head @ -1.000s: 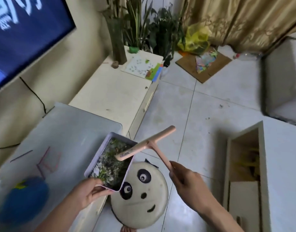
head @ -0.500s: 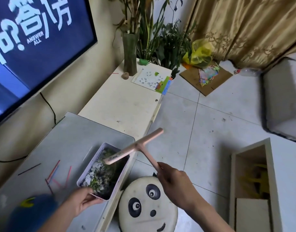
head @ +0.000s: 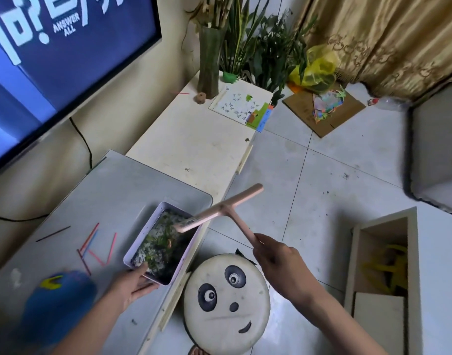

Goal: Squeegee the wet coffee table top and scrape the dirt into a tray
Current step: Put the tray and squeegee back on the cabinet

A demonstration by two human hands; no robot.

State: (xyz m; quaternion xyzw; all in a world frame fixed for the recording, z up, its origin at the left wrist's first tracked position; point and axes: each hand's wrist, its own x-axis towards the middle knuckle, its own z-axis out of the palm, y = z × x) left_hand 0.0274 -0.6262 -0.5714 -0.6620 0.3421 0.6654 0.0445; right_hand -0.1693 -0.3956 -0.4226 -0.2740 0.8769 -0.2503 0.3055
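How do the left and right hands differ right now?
1. The left hand grips the near end of the tray; the right hand holds the pink squeegee by its handle.
2. The left hand sits over the table; the right hand is off its edge, near the panda stool.
Shared: both curl round a tool.

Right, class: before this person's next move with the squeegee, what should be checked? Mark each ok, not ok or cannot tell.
1. Grip of right hand on squeegee handle: ok.
2. Hold of left hand on tray near end: ok.
3. One blade end over tray: ok.
4. All dirt inside tray: ok.
5. Tray fully on coffee table, no overhang: cannot tell.
6. Blade scraped clean: cannot tell.
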